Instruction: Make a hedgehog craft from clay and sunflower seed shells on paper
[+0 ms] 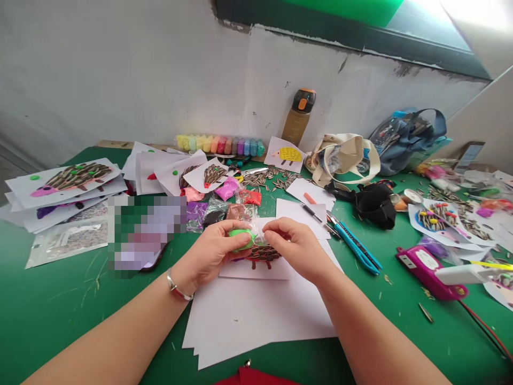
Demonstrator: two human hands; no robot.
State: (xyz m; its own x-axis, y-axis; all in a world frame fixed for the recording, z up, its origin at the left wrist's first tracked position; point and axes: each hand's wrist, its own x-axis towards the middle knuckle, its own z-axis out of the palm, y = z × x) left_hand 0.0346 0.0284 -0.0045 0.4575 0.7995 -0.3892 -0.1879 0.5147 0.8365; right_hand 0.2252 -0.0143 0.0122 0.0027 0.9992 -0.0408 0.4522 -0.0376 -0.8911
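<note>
Between thumb and fingers, my left hand (218,247) grips a small packet of bright green clay (240,239). My right hand (292,243) pinches the clear plastic wrapper (259,229) at the packet's right end. Directly below both hands lies a hedgehog picture (262,255) made with sunflower seeds, partly covered by my fingers. It rests on a stack of white paper (256,315). Beyond my left hand are clay packets in purple (196,214), black (215,213), brown (241,212) and pink (227,188).
Finished hedgehog cards (76,179) are piled at left beside a blurred phone (148,235). Loose sunflower seeds (276,179) lie near the wall, below a bottle (298,117). A blue utility knife (355,243), a black pouch (374,206) and a magenta glue gun (430,272) lie to the right.
</note>
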